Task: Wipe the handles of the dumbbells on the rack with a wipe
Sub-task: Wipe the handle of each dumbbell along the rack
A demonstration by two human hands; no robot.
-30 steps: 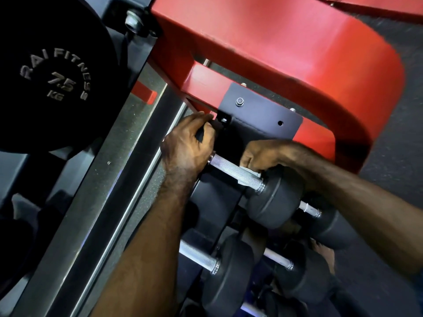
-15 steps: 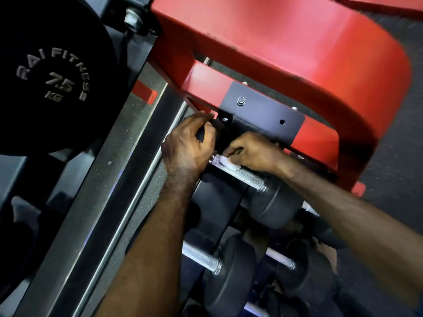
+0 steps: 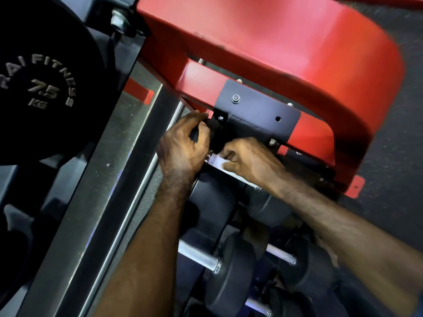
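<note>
The top dumbbell on the rack has a steel handle (image 3: pixel 211 159) and a black right head (image 3: pixel 267 209). My right hand (image 3: pixel 249 160) grips a white wipe (image 3: pixel 223 162) wrapped round that handle, near its left end. My left hand (image 3: pixel 183 147) curls over the dumbbell's black left head (image 3: pixel 196 135), just under the red frame. Below them lie two more dumbbells, one with a knurled handle (image 3: pixel 198 255) and one further right with a smooth handle (image 3: pixel 280 252).
A red rack frame (image 3: pixel 286 49) with a black bolted plate (image 3: pixel 256 115) hangs over the hands. A black 7.5 kg weight plate (image 3: pixel 43 88) sits upper left. A grey metal rail (image 3: pixel 96 202) runs diagonally on the left. Dark speckled floor (image 3: pixel 398 133) lies to the right.
My right hand has slid the wipe leftward along the top handle, from its right end to near the left head. My left hand has stayed on the left head.
</note>
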